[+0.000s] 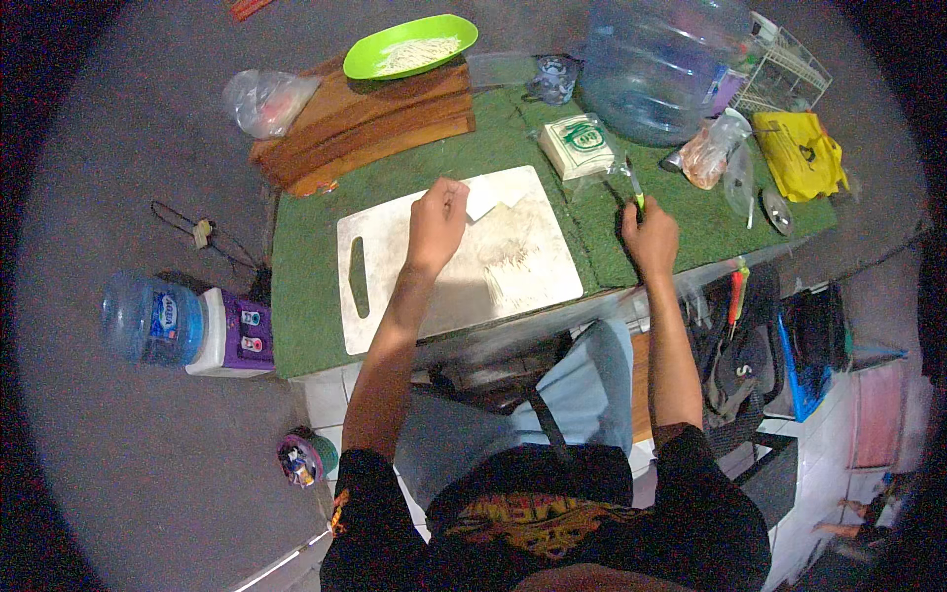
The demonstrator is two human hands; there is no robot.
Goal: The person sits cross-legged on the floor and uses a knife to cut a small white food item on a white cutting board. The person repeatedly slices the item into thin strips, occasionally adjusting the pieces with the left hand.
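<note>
A white cutting board with a slot handle lies on green matting. My left hand is over its far part with curled fingers, beside a flat white sheet near the far edge; whether the fingers grip it is hidden. Thin white strips lie together at the board's right. To the right of the board my right hand holds a knife with a light green handle, blade pointing away. A plastic-wrapped stack of white squares sits just beyond the board. More thin strips fill a green dish.
The dish rests on a brown wooden stand at the back left, beside a clear plastic bag. Further right are a cup, a large water jug, bagged food, a yellow bag and a spoon.
</note>
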